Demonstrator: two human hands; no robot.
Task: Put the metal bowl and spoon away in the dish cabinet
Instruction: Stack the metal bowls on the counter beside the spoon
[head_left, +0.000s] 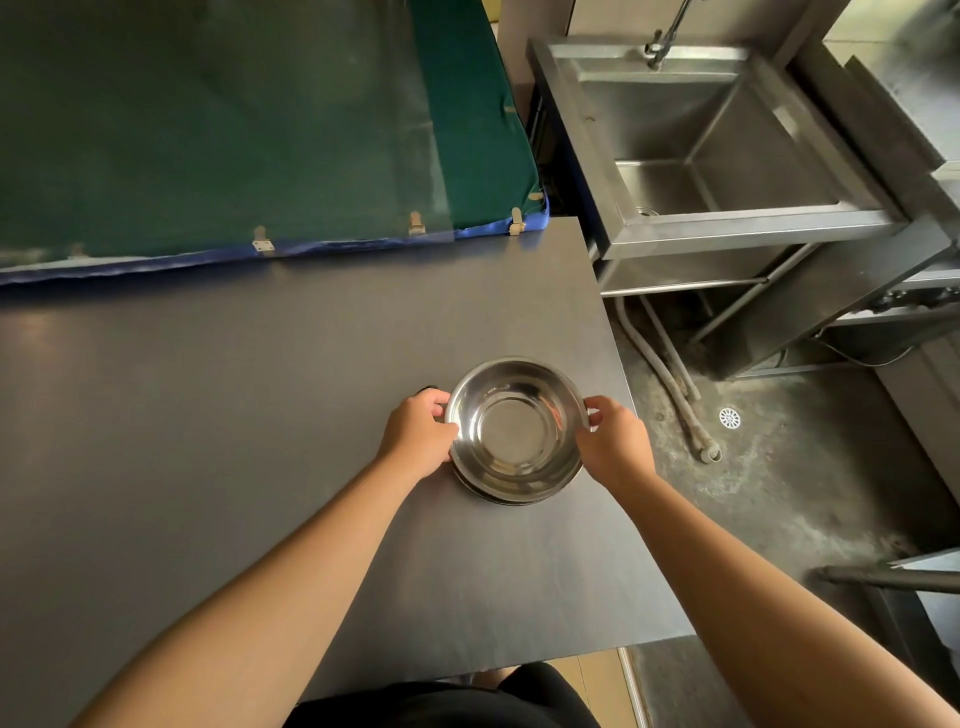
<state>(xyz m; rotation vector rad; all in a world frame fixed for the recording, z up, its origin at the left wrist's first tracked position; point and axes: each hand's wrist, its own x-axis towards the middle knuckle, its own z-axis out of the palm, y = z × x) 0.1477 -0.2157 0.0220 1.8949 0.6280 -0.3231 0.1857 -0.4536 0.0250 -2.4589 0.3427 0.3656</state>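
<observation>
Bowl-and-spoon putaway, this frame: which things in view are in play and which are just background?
In play:
- metal bowl, on the dark table
- left hand, grip on the bowl's left rim
- right hand, grip on its right rim
- spoon and dish cabinet: not visible

Background:
- steel sink with its tap
- green cloth
- floor drain
- hoses under the sink

**Metal bowl held near the table's right edge**

A round, shiny steel bowl (516, 428) is seen upright and empty, its rim gripped on the left and right sides. A second rim is visible just beneath its near edge, as if stacked. No spoon can be made out.
</observation>
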